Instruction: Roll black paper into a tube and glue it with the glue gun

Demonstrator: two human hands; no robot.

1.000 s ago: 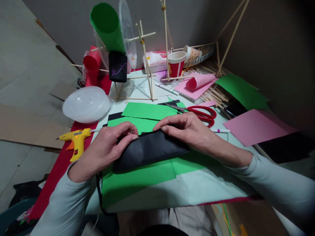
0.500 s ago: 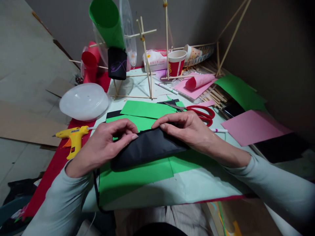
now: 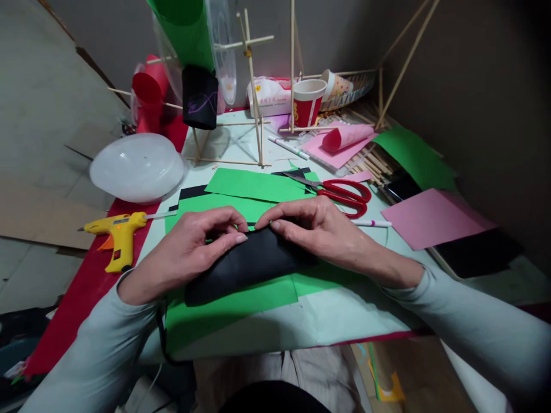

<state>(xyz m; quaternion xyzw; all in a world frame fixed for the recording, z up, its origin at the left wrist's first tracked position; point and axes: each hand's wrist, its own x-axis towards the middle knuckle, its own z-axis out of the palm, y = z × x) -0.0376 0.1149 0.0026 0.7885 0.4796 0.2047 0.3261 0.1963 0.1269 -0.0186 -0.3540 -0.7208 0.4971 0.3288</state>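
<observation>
A rolled black paper [image 3: 247, 265] is held flat on a green sheet [image 3: 228, 307] near the front edge of the table [image 3: 344, 318], directly before the person. Its long axis is laid roughly left to right, tilted so that the left end sits nearer the body and the right end farther away. The left hand [image 3: 185, 252] is placed over the left part of the black paper, fingers bent and fingertips pressed on its far edge; the right hand [image 3: 321, 229] is laid over the right part, its fingertips pinching the same far edge. The two sets of fingertips are brought almost together at the middle of that edge, so neither hand is farther from the paper than the other. Whether the edge is fully gripped or only pressed down cannot be told. To the left of the black paper a yellow glue gun [image 3: 116, 229] is seen; beyond it, red scissors [image 3: 344, 192] are lying on further green sheets, and a pink sheet [image 3: 430, 218] is lying to the right.
</observation>
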